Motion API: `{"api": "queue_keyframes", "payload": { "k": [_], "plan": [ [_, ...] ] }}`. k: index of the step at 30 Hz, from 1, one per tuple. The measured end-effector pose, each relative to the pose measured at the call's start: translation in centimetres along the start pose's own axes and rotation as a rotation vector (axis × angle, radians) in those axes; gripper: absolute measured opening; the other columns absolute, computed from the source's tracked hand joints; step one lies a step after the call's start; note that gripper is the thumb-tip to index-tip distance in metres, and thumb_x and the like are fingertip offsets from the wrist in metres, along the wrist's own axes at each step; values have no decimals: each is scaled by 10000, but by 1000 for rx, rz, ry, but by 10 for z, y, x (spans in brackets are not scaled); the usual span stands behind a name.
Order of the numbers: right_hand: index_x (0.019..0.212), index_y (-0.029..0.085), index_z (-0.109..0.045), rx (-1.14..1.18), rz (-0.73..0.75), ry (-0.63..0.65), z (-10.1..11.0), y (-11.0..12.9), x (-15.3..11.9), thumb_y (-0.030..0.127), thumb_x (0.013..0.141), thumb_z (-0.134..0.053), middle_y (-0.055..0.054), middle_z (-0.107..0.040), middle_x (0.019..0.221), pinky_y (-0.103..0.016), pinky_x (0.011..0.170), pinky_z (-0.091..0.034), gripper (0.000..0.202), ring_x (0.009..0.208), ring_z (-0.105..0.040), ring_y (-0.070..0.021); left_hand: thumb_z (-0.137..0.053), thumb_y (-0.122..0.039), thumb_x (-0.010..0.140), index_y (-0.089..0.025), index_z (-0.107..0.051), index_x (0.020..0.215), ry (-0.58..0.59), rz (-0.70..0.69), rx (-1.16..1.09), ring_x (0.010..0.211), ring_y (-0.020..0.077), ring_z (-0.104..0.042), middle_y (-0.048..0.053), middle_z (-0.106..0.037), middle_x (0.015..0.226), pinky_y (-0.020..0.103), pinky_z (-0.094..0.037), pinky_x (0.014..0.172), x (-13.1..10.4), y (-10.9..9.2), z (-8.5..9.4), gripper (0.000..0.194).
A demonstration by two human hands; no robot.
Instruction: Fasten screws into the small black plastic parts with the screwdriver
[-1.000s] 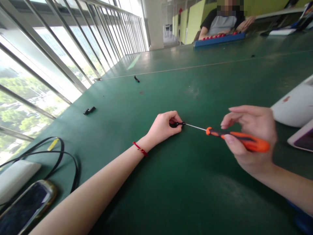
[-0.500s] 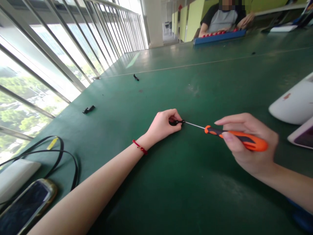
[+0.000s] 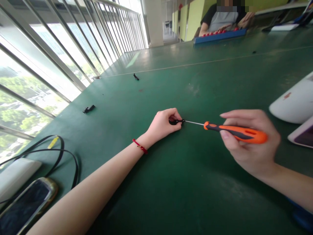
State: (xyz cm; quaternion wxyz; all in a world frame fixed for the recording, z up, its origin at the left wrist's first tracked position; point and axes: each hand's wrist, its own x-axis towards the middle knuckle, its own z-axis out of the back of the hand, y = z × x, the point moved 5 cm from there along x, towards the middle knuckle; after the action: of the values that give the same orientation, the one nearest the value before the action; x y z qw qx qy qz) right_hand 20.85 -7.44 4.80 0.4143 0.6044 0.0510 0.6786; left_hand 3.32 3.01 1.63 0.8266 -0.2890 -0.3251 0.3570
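My left hand [image 3: 163,124] rests on the green table [image 3: 171,189] with its fingers pinched on a small black part [image 3: 174,122]. A red string is tied around that wrist. My right hand [image 3: 249,143] holds an orange and black screwdriver [image 3: 234,133] by its handle. The thin metal shaft points left and its tip touches the small black part at my left fingertips.
Two loose black parts [image 3: 88,109] [image 3: 136,77] lie farther left and back. A phone [image 3: 26,205], a white box and a black cable [image 3: 61,153] sit near left. White devices [image 3: 293,102] lie at the right edge. A person sits at the far side behind a blue tray [image 3: 220,35].
My right hand's fingers have turned on the screwdriver handle and closed over it. The left hand and the black part have stayed in place.
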Motion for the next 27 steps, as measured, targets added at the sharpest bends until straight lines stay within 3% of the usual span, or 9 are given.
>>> {"api": "queue_keyframes", "payload": {
  "k": [2,4,7,10,15,17,20,23,27],
  "plan": [
    [1088,262,-566,117,10,-59,1,-2,1,155,626,-703,-44,-540,993,-344,635,-506,494,750,-575,-168,-594,-150,698,-138,-596,725,1,2,3,709,112,-605,23,-667,792,227,-505,698,0,0,0,29],
    [1139,254,-528,172,1,-46,0,-4,3,166,598,-722,-37,-529,957,-342,610,-500,582,720,-564,-161,-593,-151,700,-139,-595,725,1,2,1,710,112,-605,23,-666,792,227,-505,700,0,0,0,28],
    [1033,254,-585,31,-26,61,-2,-2,2,188,681,-676,17,-542,698,-301,531,-447,370,584,-531,-133,-591,-151,702,-139,-600,733,-1,4,-4,715,111,-607,23,-668,793,226,-504,707,0,0,0,34],
    [884,264,-629,-100,-18,102,-2,2,-1,177,731,-633,16,-598,690,-299,534,-445,175,580,-564,-135,-591,-150,701,-137,-602,735,-3,1,-4,715,109,-606,24,-669,795,224,-503,707,0,-1,0,38],
    [1145,253,-548,168,45,-14,-1,0,3,143,613,-672,-39,-563,941,-353,630,-498,557,760,-576,-185,-590,-154,705,-139,-599,728,-1,-2,4,713,110,-606,22,-667,793,226,-505,706,0,-1,0,28],
    [1191,235,-509,198,25,13,-2,-2,4,158,601,-675,-40,-557,914,-344,594,-485,618,738,-563,-181,-593,-153,704,-140,-600,728,-2,-1,7,714,111,-608,21,-667,790,226,-506,707,0,-1,0,28],
    [1053,247,-583,52,5,123,-4,0,3,213,690,-644,16,-562,692,-304,498,-441,369,545,-528,-133,-594,-149,704,-138,-604,733,-2,-2,7,711,108,-607,21,-670,788,222,-506,704,0,-2,0,33],
    [849,262,-630,-54,18,158,-3,5,0,216,754,-608,17,-614,681,-293,505,-456,107,547,-571,-127,-594,-150,705,-134,-605,735,0,-1,0,706,105,-606,25,-672,796,220,-506,703,0,-1,0,36],
    [926,289,-623,-48,20,60,-1,5,1,162,724,-622,-24,-601,826,-326,580,-496,238,695,-587,-170,-588,-147,703,-134,-605,738,-3,0,-1,709,106,-605,20,-667,784,219,-502,702,0,-1,0,41]
  ]
}}
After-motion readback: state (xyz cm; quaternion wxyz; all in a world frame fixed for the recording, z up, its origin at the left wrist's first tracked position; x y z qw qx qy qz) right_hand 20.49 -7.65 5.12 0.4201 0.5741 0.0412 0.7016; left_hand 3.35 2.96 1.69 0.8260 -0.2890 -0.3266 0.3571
